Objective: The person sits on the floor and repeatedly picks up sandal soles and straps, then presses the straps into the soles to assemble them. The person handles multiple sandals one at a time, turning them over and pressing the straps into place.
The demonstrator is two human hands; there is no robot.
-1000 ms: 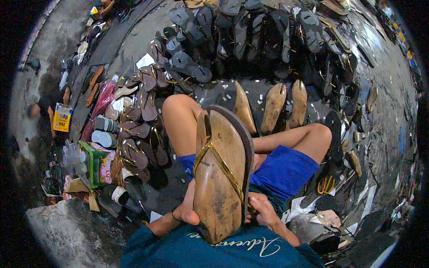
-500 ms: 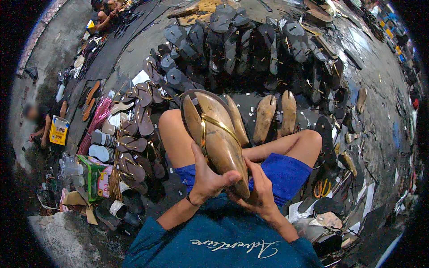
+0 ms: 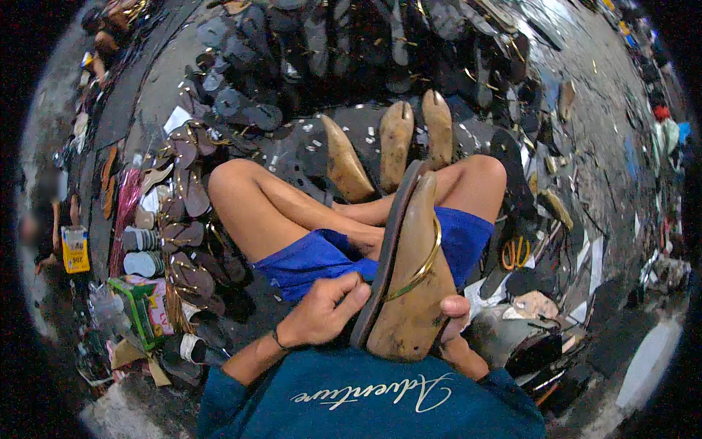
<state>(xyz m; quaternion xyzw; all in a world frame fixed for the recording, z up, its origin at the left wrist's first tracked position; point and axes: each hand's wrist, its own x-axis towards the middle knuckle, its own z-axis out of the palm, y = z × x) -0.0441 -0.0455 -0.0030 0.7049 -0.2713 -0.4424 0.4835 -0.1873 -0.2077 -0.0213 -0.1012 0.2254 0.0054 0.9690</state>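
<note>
A wooden shoe last [image 3: 411, 322] with a dark-soled sandal [image 3: 389, 252] fitted on it tilts over my lap, toe pointing away and to the right. Its thin gold strap [image 3: 414, 284] crosses the last. My right hand [image 3: 455, 316] grips the heel end from the right, thumb showing and the other fingers hidden behind. Close by the sole's left edge, my left hand [image 3: 327, 309] is closed, fingers curled and thumb bent over; whether anything is inside is hidden. Beyond my crossed legs stand three more wooden lasts [image 3: 347, 162].
Dark sandals [image 3: 314, 47] crowd the far side, and gold-strapped ones [image 3: 191, 192] line the left. Near them are a green and pink box [image 3: 146, 311] and a yellow container [image 3: 74, 250]. Orange-handled scissors [image 3: 516, 254] lie right among scraps. Another person [image 3: 51, 227] is at the far left.
The sandal on its last has swung from toe up-left to toe up-right and tipped onto its side, moving right. My left hand has come off it and closed. The view has shifted.
</note>
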